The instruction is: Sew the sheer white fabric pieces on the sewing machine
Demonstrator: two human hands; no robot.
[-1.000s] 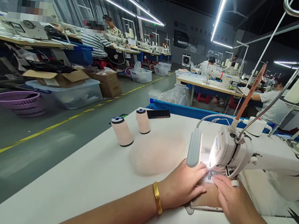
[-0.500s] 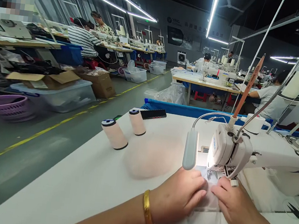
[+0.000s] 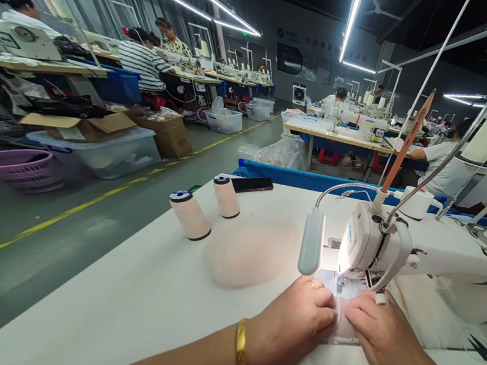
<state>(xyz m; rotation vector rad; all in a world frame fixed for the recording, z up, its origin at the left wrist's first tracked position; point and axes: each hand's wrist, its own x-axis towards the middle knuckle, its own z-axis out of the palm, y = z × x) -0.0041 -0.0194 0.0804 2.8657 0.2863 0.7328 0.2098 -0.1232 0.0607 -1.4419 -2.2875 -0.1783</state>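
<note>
Counter (image 3: 131, 305): white, carries the sewing machine (image 3: 439, 254).
Left hand (image 3: 294, 325): before the machine's needle, fingers curled onto the fabric (image 3: 344, 324); cannot tell if grasping.
Right hand (image 3: 380, 332): beside it, fingers released, flat on the fabric.
Fabric: pale, under the machine's needle.

a garment factory floor: rows of sewing machines (image 3: 417, 251), thread cones (image 3: 189, 215), workers at tables (image 3: 340, 136).

1. Long ceiling strips (image 3: 350, 24) light the hall brightly.
2. The machine lamp (image 3: 311, 241) makes white glare above the left hand (image 3: 292, 325).
3. Lines bend at the edges; the pink cloth (image 3: 253, 252) looks blurred.
</note>
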